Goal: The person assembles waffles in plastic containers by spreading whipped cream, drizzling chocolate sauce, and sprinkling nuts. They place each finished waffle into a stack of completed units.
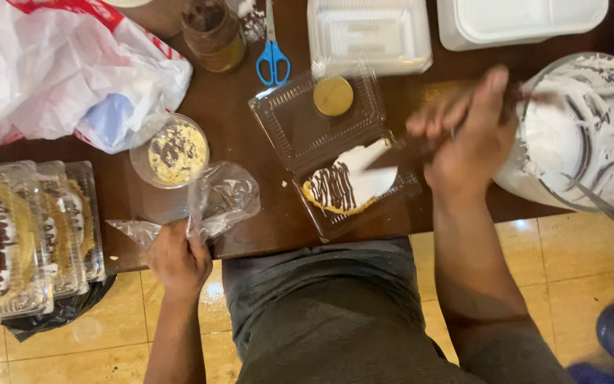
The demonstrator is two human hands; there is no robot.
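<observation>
My right hand grips a flat spreading knife, its blade over a round pastry with white cream and dark chocolate stripes. The pastry lies in an open clear clamshell box, whose lid half holds a small golden disc. My left hand pinches a crumpled clear plastic bag at the near table edge. Beside my right hand stands a large glass jug of white cream with a spoon in it.
A clear cup of crumb topping sits left of the box. Closed clamshell boxes with pastries stack at the far left. Blue scissors, a brown jar, a white-and-red bag and empty containers line the back.
</observation>
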